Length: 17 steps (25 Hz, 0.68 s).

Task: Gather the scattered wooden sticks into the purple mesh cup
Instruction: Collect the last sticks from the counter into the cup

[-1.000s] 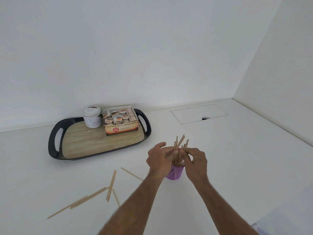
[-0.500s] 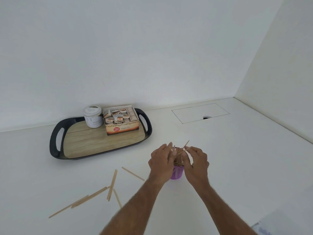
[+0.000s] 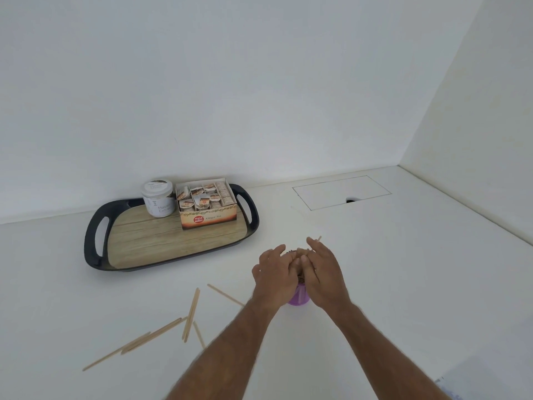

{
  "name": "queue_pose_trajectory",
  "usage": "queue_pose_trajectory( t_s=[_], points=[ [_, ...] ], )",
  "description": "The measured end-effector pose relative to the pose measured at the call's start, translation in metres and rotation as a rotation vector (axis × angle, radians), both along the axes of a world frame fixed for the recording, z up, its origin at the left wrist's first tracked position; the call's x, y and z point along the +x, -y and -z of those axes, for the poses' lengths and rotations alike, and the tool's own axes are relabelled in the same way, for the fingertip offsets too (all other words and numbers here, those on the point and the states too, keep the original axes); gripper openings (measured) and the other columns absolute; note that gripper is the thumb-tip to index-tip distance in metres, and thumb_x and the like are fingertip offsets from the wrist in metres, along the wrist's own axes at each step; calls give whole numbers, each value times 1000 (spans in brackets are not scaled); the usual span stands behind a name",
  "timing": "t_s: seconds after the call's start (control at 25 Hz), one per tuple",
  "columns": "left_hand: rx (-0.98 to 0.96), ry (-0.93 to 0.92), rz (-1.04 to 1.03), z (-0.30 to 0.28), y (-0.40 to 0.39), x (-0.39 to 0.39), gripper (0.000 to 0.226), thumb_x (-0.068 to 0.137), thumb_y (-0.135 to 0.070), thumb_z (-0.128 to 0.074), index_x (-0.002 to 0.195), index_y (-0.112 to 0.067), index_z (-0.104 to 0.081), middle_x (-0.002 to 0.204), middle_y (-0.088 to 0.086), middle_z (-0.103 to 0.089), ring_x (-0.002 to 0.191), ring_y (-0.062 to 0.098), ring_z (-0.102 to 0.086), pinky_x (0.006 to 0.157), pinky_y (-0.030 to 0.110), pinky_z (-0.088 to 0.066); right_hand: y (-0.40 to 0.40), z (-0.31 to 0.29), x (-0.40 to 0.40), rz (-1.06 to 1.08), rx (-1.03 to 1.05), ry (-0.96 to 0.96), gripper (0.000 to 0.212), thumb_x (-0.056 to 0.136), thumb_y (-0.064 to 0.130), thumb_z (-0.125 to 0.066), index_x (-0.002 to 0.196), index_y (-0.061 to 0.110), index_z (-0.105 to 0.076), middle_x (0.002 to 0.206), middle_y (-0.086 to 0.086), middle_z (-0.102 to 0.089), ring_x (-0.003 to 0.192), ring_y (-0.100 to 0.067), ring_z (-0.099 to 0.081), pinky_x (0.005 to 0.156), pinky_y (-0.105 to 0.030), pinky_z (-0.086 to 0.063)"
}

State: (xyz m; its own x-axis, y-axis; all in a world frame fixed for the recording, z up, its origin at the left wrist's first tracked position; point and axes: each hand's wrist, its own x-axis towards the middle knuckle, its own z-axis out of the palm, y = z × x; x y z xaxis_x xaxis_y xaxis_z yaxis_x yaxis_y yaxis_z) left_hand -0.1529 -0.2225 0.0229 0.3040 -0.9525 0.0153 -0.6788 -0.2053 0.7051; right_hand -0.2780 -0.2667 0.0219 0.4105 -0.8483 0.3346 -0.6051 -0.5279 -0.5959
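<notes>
Both hands lower since a second ago, left hand (image 3: 275, 274) and right hand (image 3: 323, 272) cupped flat-fingered over sticks (image 3: 300, 280) in cup (image 3: 299, 297), gripping nothing. Best to tap bundle level, steady cup, then collect loose sticks (image 3: 190, 313) left.

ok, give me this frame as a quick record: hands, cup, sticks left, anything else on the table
left hand: open, fingers against the sticks in the cup
right hand: open, cupped on the other side
cup: purple, upright between both hands, mostly hidden
loose sticks: several on the table, left of the cup
tray: holds a jar and a tea box
</notes>
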Motion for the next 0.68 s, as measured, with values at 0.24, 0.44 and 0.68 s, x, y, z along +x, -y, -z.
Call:
queue_pose_trajectory(
  t_s=[0.24, 0.44, 0.68],
  points=[
    [-78, 10, 39, 3, -8, 17, 57, 102, -42, -38, 154, -25, -23, 161, -5, -26, 149, 21, -17, 119, 44, -17, -2, -8, 3, 40, 32, -64, 45, 102, 27, -41, 145, 19, -49, 159, -4, -36, 152, -23, -19, 123, -50, -10],
    [-99, 53, 24, 14, -34, 54, 62, 100, -54, -36, 154, -28, -24, 161, -7, -26, 149, 15, -18, 120, 40, -14, -23, -18, 27, 42, -284, 23, 46, 97, 31, -40, 137, 13, -57, 152, -6, -46, 149, -28, -27, 121, -52, -16],
    [-51, 111, -194, 26, -89, 137, 30, 93, -42, -58, 121, -32, -61, 127, -12, -58, 121, 14, -49, 104, 38, -38, -71, 1, 76, -383, -583, 69, 19, 89, 7, -65, 106, 9, -73, 95, -4, -68, 82, -19, -58, 74, -27, -48]
  ],
)
